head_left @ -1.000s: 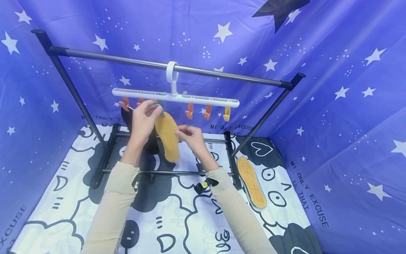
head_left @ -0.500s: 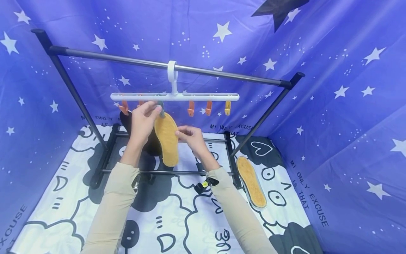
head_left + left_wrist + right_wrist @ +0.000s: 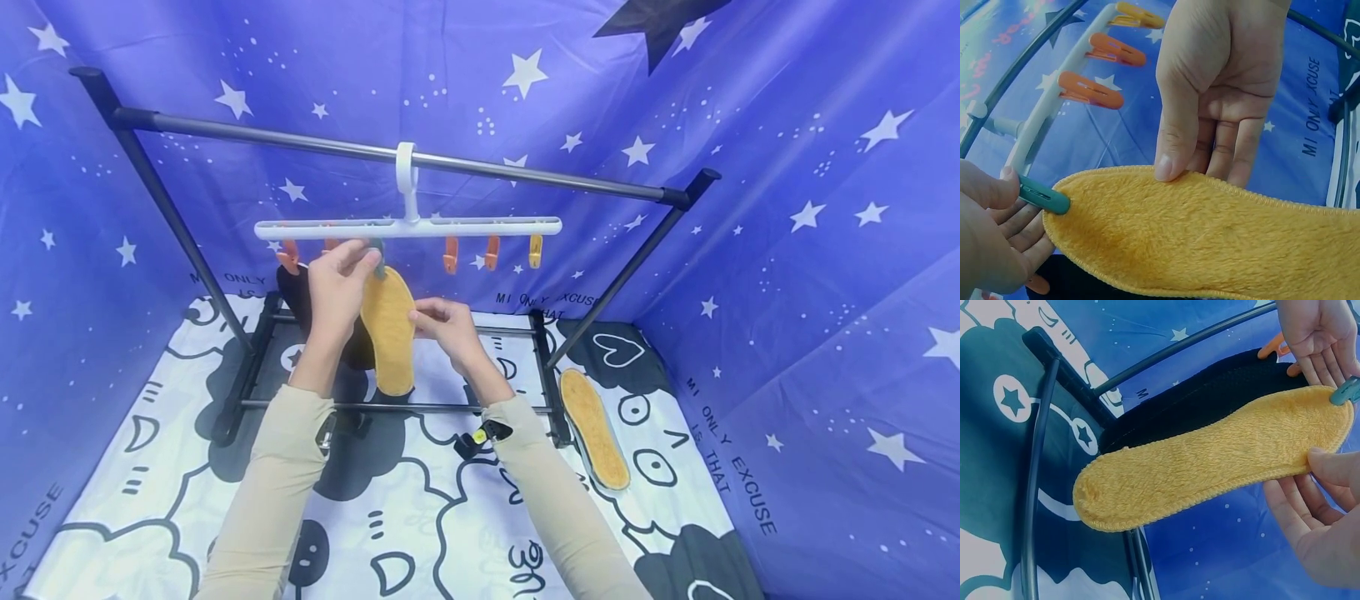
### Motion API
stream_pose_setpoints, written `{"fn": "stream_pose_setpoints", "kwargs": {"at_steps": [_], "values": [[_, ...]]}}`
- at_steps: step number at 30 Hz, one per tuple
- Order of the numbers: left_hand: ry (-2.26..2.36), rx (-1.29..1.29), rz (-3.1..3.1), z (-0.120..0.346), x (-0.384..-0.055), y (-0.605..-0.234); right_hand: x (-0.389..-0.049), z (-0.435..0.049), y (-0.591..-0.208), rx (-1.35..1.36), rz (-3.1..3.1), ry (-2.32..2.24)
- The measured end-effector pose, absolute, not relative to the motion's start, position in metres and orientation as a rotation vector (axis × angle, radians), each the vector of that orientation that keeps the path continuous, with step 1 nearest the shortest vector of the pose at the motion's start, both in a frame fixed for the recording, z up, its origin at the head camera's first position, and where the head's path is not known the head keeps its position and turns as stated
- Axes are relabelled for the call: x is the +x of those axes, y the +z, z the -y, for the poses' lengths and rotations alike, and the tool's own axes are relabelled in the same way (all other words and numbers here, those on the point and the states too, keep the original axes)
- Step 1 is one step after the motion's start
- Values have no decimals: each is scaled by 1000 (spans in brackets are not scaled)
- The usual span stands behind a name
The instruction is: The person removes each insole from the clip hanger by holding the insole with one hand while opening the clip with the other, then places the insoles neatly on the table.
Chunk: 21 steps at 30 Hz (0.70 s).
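Note:
A fuzzy yellow insole [image 3: 390, 333] hangs with its top end in the jaws of a green clip [image 3: 1044, 195] on the white hanger [image 3: 480, 226]. My left hand [image 3: 336, 283] pinches that clip between thumb and fingers. Lower down, my right hand [image 3: 450, 329] pinches the insole's right edge, thumb on the fuzzy face in the left wrist view. Behind my left hand, dark insoles [image 3: 1191, 400] hang from orange clips [image 3: 288, 252], partly hidden. A second yellow insole [image 3: 596, 429] lies on the cloth beside the rack's right foot.
The hanger's ring loops over the top bar [image 3: 525, 173] of a dark metal rack. On its right half hang two orange clips [image 3: 492, 252] and a yellow clip [image 3: 536, 251]. Blue star-printed curtains [image 3: 817, 250] surround the patterned floor cloth [image 3: 465, 533].
The hanger has levelled out and shifted slightly left. Both hands have drifted a little left with it, and the held insole now hangs straighter, its lower end further left.

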<state>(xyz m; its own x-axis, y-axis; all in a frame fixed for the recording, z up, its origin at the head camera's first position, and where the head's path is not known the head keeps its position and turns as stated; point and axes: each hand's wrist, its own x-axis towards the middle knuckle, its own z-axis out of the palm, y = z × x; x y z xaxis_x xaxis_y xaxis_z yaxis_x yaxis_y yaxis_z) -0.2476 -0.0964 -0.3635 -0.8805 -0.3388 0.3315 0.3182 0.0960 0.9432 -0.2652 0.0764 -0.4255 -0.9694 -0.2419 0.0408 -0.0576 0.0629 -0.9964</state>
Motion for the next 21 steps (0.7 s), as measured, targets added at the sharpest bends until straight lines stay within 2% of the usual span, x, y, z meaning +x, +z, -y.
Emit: {"fn": "stream_pose_setpoints", "kwargs": {"at_steps": [21], "values": [[-1805,54,1819,91,-247,-358,-263,-72,-420,-304,-2191,-2014]]}}
